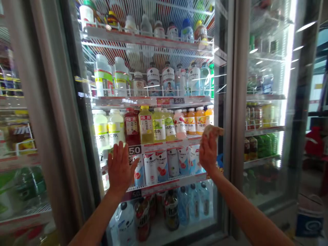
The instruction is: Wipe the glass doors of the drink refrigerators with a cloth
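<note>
A glass fridge door [179, 61] stands before me, with shelves of drink bottles behind it. My left hand [120, 169] lies flat on the glass with fingers spread, low and left of the middle, holding nothing. My right hand [208, 150] is pressed against the glass near the door's right edge, its fingers closed round a crumpled pale cloth [214, 130]. Behind the hands stands a row of yellow, red and orange bottles [153, 124] on a shelf with price tags [134, 149].
The grey door frame [235, 112] runs upright just right of my right hand. Another glass door with drinks [263, 112] is at the right, and one more fridge [20, 143] at the left. A blue-and-white container [309, 218] sits on the floor at the lower right.
</note>
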`<state>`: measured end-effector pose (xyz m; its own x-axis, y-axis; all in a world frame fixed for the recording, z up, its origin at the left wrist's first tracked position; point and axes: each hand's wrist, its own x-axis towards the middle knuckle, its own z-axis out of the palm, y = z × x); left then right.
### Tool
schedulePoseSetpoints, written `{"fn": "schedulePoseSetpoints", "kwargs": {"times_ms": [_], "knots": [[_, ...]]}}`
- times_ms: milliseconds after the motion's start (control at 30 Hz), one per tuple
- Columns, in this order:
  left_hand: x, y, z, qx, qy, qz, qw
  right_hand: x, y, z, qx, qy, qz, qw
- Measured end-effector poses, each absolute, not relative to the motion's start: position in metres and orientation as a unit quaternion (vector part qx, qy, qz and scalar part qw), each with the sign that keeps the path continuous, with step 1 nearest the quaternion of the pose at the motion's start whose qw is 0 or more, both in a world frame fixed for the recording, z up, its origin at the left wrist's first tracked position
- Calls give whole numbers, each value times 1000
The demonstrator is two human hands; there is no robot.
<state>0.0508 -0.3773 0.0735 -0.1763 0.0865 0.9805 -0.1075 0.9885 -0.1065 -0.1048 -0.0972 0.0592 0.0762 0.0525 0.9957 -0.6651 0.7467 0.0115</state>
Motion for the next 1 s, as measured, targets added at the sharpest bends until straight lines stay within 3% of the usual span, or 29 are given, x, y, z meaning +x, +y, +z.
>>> {"fn": "schedulePoseSetpoints", "kwargs": {"times_ms": [100, 267, 467, 667, 733, 900, 1000], "knots": [[50, -377, 74, 20, -765, 65, 641, -101, -107, 52, 199, -627, 299, 692], [54, -378, 67, 14, -773, 64, 631, -74, -136, 25, 389, -668, 188, 606], [59, -384, 51, -3, -788, 81, 611, -97, -106, 28, 165, -640, 312, 682], [62, -386, 51, 7, -791, 92, 604, -53, -164, 16, 425, -674, 186, 575], [65, -390, 49, 0, -792, 107, 601, -57, -157, 19, 419, -672, 187, 581], [65, -394, 41, -3, -795, 102, 598, -82, -136, 38, 222, -646, 326, 653], [64, -394, 40, -3, -798, 91, 595, -65, -163, 31, 345, -673, 249, 605]]}}
